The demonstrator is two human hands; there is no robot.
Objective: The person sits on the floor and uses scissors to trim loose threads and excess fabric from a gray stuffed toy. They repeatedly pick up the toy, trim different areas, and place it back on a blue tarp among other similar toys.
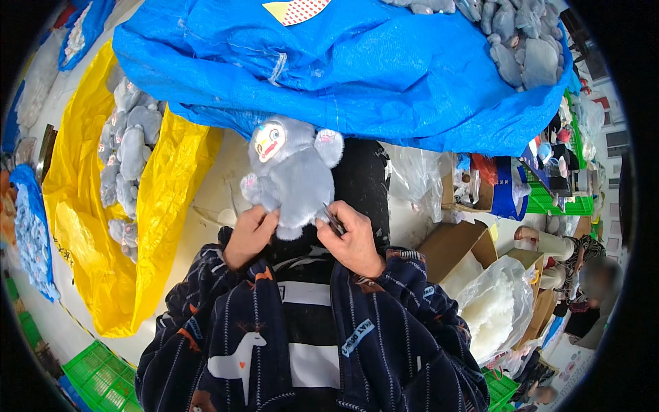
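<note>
A grey plush toy [300, 177] lies across my lap, its fluffy body tilted slightly. It has a pale face with large eyes and a red mouth, plus pink-marked paws. My left hand [250, 237] is closed on its lower left side, the thumb and fingers pinching the fur. At its lower right edge, my right hand [355, 240] is closed around a small dark metal tool [335, 221]. The tool's tip meets the fur there; most of it is hidden by my fingers, so its exact kind is unclear.
A large blue sheet [329, 75] spreads ahead, with grey plush pieces [525, 44] at its far right. At left, a yellow sack [86, 226] holds several grey plush pieces. To the right stand a cardboard box [456, 250] and a clear bag of white stuffing [498, 302]. People sit farther right.
</note>
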